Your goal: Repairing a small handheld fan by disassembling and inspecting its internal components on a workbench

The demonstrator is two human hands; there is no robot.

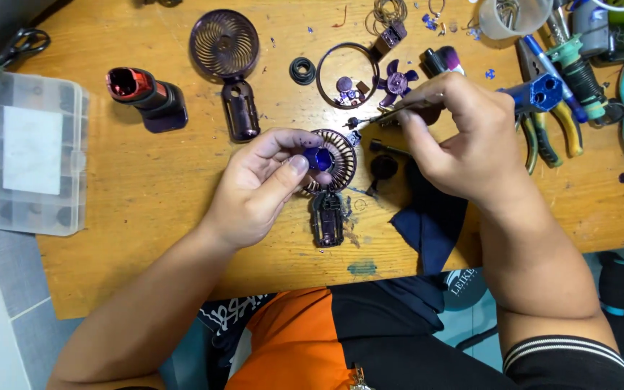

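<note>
1. The wooden surface is carrying a handheld fan in pieces; the person is sitting at its near edge with both forearms reaching over it.
2. A clear plastic parts box is lying at the far left, and a red and dark handle body is lying to its right.
3. A purple grille with its handle half is lying far of centre; to its right a loose ring and a purple fan blade are resting.
4. Pliers and other tools are crowding the far right corner.
5. The left hand is lying centre, thumb and forefinger closing narrowly on a small blue part, pressing it against the hub of the dark fan grille.
6. That grille is resting flat just right of the left hand, its handle stub pointing toward the near edge, so its long axis is running near to far.
7. The right hand is hovering to the right and slightly farther, fingers pinching tightly around a thin screwdriver.
8. The screwdriver's shaft is lying nearly level, its tip pointing left, ending just far and right of the blue part, not yet touching it.
9. The left hand is the nearer one to the blue part; the tool is approaching from the right.
</note>
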